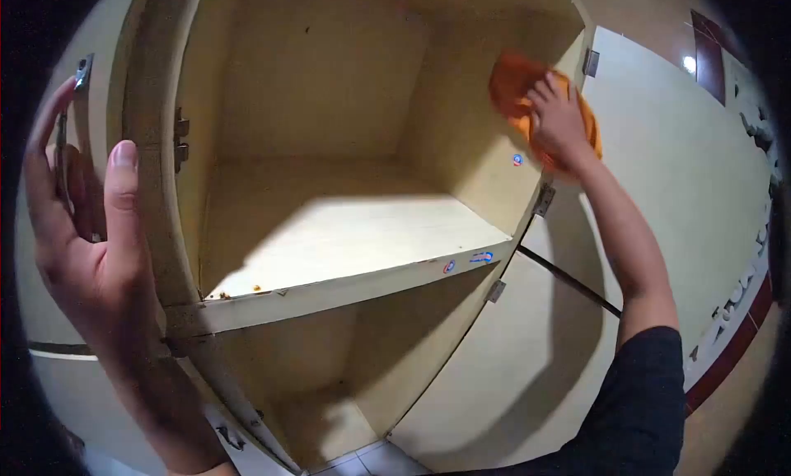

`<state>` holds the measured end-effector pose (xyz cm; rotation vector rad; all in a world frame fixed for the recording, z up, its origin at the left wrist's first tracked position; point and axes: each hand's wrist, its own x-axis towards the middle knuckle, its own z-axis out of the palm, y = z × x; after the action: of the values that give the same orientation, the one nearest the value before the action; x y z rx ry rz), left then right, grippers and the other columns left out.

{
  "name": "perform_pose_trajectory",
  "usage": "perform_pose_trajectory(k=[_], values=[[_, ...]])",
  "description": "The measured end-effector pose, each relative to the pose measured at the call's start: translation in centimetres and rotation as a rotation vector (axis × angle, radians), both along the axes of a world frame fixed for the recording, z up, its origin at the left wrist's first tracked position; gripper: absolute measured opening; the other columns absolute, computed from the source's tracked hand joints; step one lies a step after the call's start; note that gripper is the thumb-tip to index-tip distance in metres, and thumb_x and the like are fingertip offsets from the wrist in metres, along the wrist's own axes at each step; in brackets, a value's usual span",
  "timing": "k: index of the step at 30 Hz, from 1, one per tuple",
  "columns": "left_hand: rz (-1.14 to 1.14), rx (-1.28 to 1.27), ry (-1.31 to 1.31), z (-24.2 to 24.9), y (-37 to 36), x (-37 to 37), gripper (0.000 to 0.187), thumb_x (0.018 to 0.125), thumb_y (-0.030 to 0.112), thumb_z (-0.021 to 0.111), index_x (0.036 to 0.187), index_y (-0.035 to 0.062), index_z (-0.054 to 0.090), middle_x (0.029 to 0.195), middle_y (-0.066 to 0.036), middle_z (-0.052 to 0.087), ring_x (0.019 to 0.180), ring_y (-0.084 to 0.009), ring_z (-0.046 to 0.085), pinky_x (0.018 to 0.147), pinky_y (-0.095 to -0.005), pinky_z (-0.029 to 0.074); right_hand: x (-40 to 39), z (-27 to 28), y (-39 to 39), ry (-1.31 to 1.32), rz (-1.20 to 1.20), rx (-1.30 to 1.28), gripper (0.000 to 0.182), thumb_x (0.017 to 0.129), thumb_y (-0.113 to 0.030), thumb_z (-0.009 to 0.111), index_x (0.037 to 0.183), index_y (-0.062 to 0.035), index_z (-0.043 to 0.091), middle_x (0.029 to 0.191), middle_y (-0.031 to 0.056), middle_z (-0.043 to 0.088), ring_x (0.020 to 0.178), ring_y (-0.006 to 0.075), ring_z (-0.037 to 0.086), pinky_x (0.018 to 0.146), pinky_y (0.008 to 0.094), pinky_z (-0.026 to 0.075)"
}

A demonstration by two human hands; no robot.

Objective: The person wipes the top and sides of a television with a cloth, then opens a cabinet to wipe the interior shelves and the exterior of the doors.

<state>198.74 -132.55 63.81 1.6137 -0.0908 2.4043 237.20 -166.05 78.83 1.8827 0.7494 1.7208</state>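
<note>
An orange cloth (515,85) is bunched under my right hand (562,122), against the right inner wall of the open cabinet (313,81). The fingers curl over the cloth, and motion smears its edge. At the far left my left hand (95,254) is raised with thumb up and fingers apart. It stands beside a metal handle (63,138) on a pale cabinet door, the index fingertip near the handle's top end. The cabinet's shelf (371,229) is brightly lit at the front, with a few small brown specks (257,287) at its left front edge.
A pale door (676,147) stands swung open at the right on metal hinges (544,199), with another door (511,352) below it. Small stickers (482,258) mark the shelf's front edge. A lower compartment (321,369) lies open beneath, above white floor tiles (387,458).
</note>
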Motion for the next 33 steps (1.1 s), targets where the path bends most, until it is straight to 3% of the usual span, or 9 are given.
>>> perform_pose_trajectory(k=[3, 6, 13, 16, 22, 26, 28, 30, 33], values=[[0.031, -0.098, 0.147, -0.5, 0.0, -1.2, 0.043, 0.092, 0.005, 0.051, 0.134, 0.0020, 0.042, 0.079, 0.001, 0.046, 0.071, -0.0065, 0.042, 0.068, -0.0184, 0.036, -1.3, -3.9, -0.5, 0.052, 0.154, -0.078, 0.038, 0.081, -0.018, 0.055, 0.116, -0.0073, 0.057, 0.126, 0.0095, 0.051, 0.128, 0.0286, 0.037, 0.111, 0.0518, 0.018], [0.032, -0.079, 0.081, -0.1, -0.2, -1.1, 0.044, 0.092, 0.006, 0.052, 0.134, 0.0016, 0.042, 0.070, 0.005, 0.033, 0.064, -0.0044, 0.032, 0.060, -0.0172, 0.027, -3.0, -5.3, -0.5, 0.143, 0.196, -0.112, 0.031, 0.078, -0.017, 0.057, 0.108, -0.0076, 0.060, 0.117, 0.0077, 0.055, 0.126, 0.0276, 0.039, 0.112, 0.0462, 0.021], [0.147, -0.149, 0.124, -0.1, -1.3, -1.6, 0.045, 0.090, 0.004, 0.052, 0.133, 0.0000, 0.042, 0.073, 0.004, 0.038, 0.067, -0.0057, 0.035, 0.064, -0.0173, 0.031, -2.4, -1.7, -0.7, 0.131, 0.212, -0.108, 0.030, 0.077, -0.014, 0.056, 0.106, -0.0082, 0.062, 0.118, 0.0069, 0.057, 0.126, 0.0251, 0.040, 0.111, 0.0433, 0.022], [-0.007, -0.067, 0.038, -0.3, -0.6, -0.5, 0.045, 0.090, 0.005, 0.053, 0.134, 0.0028, 0.043, 0.072, 0.006, 0.033, 0.065, -0.0051, 0.030, 0.059, -0.0178, 0.025, -1.3, 0.7, -0.4, 0.073, 0.196, -0.067, 0.031, 0.077, -0.016, 0.056, 0.106, -0.0080, 0.062, 0.118, 0.0085, 0.056, 0.125, 0.0256, 0.041, 0.110, 0.0445, 0.023], [0.093, -0.103, 0.091, -0.1, -1.1, -0.9, 0.048, 0.087, 0.006, 0.056, 0.133, 0.0064, 0.045, 0.070, 0.007, 0.026, 0.062, -0.0047, 0.026, 0.056, -0.0183, 0.020, 0.8, 8.4, -0.3, -0.048, -0.048, 0.012, 0.027, 0.079, -0.022, 0.054, 0.096, -0.0031, 0.063, 0.102, 0.0119, 0.058, 0.114, 0.0281, 0.047, 0.110, 0.0455, 0.023], [0.166, -0.098, 0.105, 0.1, -1.2, -0.6, 0.048, 0.087, 0.005, 0.055, 0.133, 0.0049, 0.044, 0.072, 0.007, 0.027, 0.062, -0.0049, 0.026, 0.057, -0.0178, 0.021, 0.8, 10.4, 1.0, -0.126, -0.292, 0.080, 0.025, 0.081, -0.024, 0.054, 0.088, -0.0047, 0.069, 0.095, 0.0127, 0.064, 0.106, 0.0278, 0.053, 0.111, 0.0468, 0.021], [0.096, -0.073, 0.045, 0.0, -1.1, -0.9, 0.047, 0.087, 0.004, 0.055, 0.132, 0.0037, 0.044, 0.073, 0.006, 0.029, 0.063, -0.0048, 0.026, 0.057, -0.0175, 0.021, 2.0, 10.2, 1.2, -0.268, -0.288, 0.055, 0.024, 0.078, -0.024, 0.056, 0.079, -0.0062, 0.071, 0.084, 0.0118, 0.067, 0.096, 0.0273, 0.058, 0.109, 0.0488, 0.024], [0.050, -0.078, 0.047, 0.0, -1.0, -1.2, 0.047, 0.087, 0.003, 0.054, 0.133, 0.0030, 0.043, 0.073, 0.006, 0.030, 0.064, -0.0049, 0.026, 0.058, -0.0177, 0.022, 0.7, 7.7, 2.2, -0.201, -0.261, -0.006, 0.024, 0.076, -0.022, 0.056, 0.080, -0.0047, 0.072, 0.082, 0.0125, 0.067, 0.094, 0.0281, 0.058, 0.106, 0.0483, 0.028], [0.077, -0.030, 0.067, 0.2, -0.9, -1.5, 0.049, 0.087, 0.003, 0.054, 0.134, 0.0032, 0.042, 0.077, 0.006, 0.037, 0.066, -0.0048, 0.030, 0.060, -0.0169, 0.025, 6.2, 2.7, 3.2, -0.139, -0.026, -0.028, 0.028, 0.074, -0.021, 0.055, 0.085, 0.0012, 0.069, 0.094, 0.0156, 0.065, 0.099, 0.0297, 0.056, 0.104, 0.0440, 0.030]])
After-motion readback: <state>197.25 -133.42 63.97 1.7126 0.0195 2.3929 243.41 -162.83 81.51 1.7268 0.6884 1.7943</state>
